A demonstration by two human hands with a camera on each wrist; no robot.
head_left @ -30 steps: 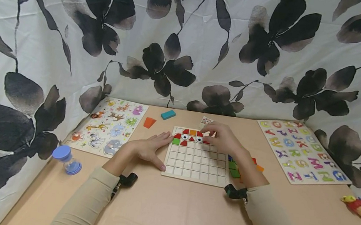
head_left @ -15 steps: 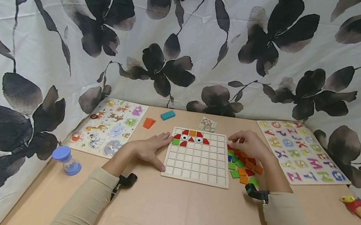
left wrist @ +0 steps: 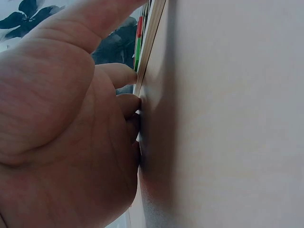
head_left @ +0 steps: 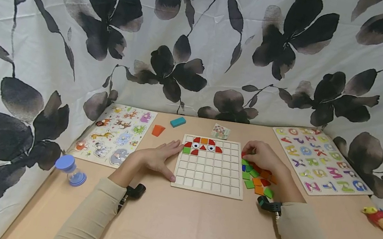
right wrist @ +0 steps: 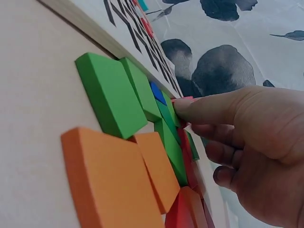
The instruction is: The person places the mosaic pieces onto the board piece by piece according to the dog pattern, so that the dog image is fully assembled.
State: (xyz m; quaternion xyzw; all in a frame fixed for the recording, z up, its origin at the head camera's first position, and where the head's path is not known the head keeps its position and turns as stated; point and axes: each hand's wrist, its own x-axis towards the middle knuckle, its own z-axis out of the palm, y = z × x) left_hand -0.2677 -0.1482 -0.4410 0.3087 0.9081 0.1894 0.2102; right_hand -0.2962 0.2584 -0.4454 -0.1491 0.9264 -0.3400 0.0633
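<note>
Resting at board edge: left hand [head_left: 156,157], fingers extended, thumb spread wide of them, gripping nothing; thumb tip at the near left corner of the grid board [head_left: 210,172]

Grid board position: flat on the surface [head_left: 197,228], between the two hands

Tiles on grid: far row red, orange, red; second row red, eye, red, eye, red; third row green, red; all toward the left side

Right hand: right hand [head_left: 265,156] over the far end of the tile pile [head_left: 259,182], fingers curled, fingertips at a red tile [right wrist: 184,99]; cannot tell whether pinched or only touched

Tile pile: just beside the board's right edge; green, orange, red and blue pieces, some overlapping

Beyond board: small picture card [head_left: 220,131]; blue block [head_left: 178,122] and orange piece [head_left: 158,130] toward the left

Left of board: animal board [head_left: 115,135], blue-capped sand timer [head_left: 71,169] nearer

Right of board: letter board [head_left: 322,164], small red and yellow toy [head_left: 379,221] near its closest corner

Backdrop: white cloth with dark flowers [head_left: 223,58]
</note>
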